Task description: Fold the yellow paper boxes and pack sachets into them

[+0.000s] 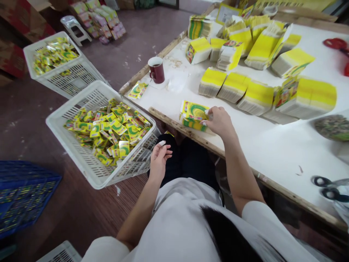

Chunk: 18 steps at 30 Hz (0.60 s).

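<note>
My right hand (219,122) is at the table's near edge, thumb and fingers closed on the right end of a yellow-and-green printed packet (194,110). That packet lies on top of a small stack of similar yellow pieces (191,123). My left hand (160,160) hovers over my lap beside a white crate (102,183). Its fingers are loosely curled and apart, nothing visible in them, and a white wrap covers one fingertip. Many small yellow-green packets (117,127) lie heaped inside the crate.
Bundles of yellow cards (257,98) stand across the white table (261,145). A dark red mug (156,71) and loose packets (138,90) sit at its left edge. Black-handled scissors (331,189) lie right. Another white crate (64,69) and a blue crate (24,196) are left.
</note>
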### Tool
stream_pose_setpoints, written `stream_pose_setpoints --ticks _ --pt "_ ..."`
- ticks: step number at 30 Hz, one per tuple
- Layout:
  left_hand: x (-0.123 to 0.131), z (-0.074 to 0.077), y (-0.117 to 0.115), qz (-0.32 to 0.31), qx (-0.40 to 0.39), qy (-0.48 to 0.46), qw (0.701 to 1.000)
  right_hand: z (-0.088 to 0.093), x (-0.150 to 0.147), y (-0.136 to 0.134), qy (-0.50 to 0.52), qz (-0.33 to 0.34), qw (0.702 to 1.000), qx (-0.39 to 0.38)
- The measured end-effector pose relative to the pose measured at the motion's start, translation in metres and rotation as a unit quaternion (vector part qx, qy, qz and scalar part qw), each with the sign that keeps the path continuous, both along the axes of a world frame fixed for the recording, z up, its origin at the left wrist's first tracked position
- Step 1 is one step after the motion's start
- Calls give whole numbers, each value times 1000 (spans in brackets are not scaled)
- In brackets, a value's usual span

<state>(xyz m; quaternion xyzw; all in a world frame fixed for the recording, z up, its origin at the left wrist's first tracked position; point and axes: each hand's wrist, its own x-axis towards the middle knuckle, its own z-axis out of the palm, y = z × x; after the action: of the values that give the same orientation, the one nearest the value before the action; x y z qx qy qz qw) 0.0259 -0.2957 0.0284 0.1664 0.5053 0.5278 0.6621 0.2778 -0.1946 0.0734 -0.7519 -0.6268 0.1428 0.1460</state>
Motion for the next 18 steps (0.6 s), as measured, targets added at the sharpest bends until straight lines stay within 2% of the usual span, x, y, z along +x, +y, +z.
stream_pose_setpoints --ticks 6,10,12,14,16,18 --pt "-3 -5 -4 -21 2 14 1000 7 -2 3 24 -13 999 23" --pt "3 -7 -6 -74 52 17 996 23 -12 -20 97 -12 991 96" --pt "10 -4 -4 -83 101 -16 991 29 -29 -40 129 31 987 93" --pt "18 0 0 -53 135 -56 988 28 -52 -61 168 121 977 47" --pt "26 4 5 7 148 -58 987 20 -75 -81 239 203 949 -2" --pt "29 6 10 64 158 -8 985 8 -92 -97 322 216 922 9"
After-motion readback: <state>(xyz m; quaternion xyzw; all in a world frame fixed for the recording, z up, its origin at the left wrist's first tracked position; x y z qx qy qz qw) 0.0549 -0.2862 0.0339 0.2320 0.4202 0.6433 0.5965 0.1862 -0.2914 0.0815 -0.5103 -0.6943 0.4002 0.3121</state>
